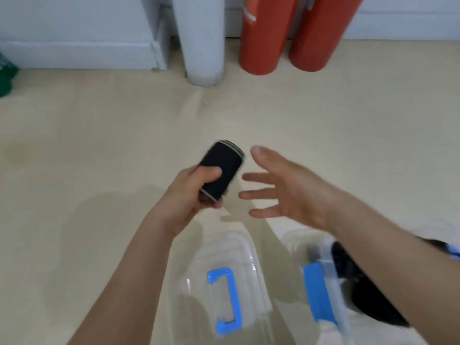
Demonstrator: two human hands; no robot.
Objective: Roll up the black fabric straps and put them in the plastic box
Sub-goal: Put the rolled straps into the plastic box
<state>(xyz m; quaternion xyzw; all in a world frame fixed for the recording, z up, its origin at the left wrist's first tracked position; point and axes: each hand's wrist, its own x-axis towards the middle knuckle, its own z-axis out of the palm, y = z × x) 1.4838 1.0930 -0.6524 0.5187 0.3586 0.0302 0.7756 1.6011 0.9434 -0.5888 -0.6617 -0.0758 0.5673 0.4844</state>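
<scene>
Black rolled strap (224,168), just one, gripped in left hand (190,192); right hand (291,190) spread wide, holding nothing.

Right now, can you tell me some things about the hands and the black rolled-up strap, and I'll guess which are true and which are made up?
1. The left hand grips the rolled black fabric strap. True.
2. The right hand is a closed fist. False: its fingers are spread open and it holds nothing.
3. The rolled strap lies inside the clear plastic box. False: it is held in the left hand, beyond the box.
4. Two tall red cylinders stand at the back by the wall. True.
</scene>
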